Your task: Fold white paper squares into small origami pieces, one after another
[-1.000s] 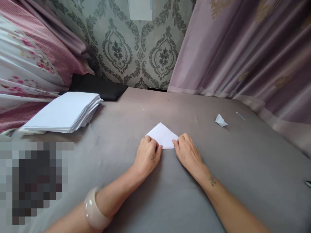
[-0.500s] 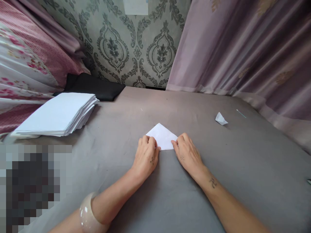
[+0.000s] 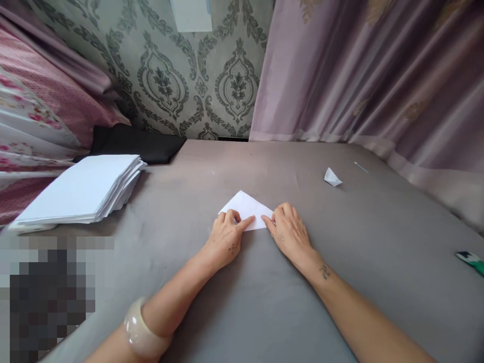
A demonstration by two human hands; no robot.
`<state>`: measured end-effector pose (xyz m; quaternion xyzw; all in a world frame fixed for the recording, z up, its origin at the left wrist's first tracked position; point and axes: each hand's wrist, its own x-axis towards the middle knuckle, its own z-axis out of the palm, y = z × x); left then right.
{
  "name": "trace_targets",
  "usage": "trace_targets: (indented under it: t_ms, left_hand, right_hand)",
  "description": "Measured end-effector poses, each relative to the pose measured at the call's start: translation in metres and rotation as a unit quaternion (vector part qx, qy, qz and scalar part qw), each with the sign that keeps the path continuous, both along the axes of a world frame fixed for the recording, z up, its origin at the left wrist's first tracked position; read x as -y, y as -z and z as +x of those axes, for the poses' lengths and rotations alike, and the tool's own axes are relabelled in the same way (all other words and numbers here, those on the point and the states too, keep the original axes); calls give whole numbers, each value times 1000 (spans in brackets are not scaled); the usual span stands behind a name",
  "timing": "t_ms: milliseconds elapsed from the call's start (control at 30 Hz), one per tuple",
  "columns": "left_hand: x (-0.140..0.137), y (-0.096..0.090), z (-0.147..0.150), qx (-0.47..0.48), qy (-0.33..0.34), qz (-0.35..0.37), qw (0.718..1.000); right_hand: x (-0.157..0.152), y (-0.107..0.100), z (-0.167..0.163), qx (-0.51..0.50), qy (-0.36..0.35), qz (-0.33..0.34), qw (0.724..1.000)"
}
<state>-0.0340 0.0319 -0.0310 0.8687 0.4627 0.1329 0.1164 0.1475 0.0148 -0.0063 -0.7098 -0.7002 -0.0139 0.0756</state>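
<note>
Against patterned wallpaper (image 3: 162,83), our left hand (image 3: 226,234) and right hand (image 3: 290,228) curl over opposite sides of a folded white paper (image 3: 244,204), thumbs atop it, well in from the far edge of the grey surface (image 3: 264,297); whether they pinch it, we cannot tell.

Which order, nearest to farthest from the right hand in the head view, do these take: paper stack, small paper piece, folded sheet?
1. Folded sheet: touching the right hand, on its left.
2. Small paper piece: beyond, rightward.
3. Paper stack: far left.
</note>
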Motion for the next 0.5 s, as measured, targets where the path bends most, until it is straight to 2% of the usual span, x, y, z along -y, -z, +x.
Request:
trace_targets:
  t_ms: [133,267,400,500]
  left_hand:
    - [-1,0,-1,-12,5,6,1000]
    - [-1,-2,0,-14,6,6,1000]
    - [-1,-3,1,-10,6,-1,1000]
    - [-2,-3,0,-16,-1,-6,1000]
  right_hand:
    - [1,3,13,-43,9,3,999]
    - [5,2,19,-84,-25,32,996]
    - [24,-7,-4,-75,-126,46,988]
    - [41,-11,-29,-73,-155,27,985]
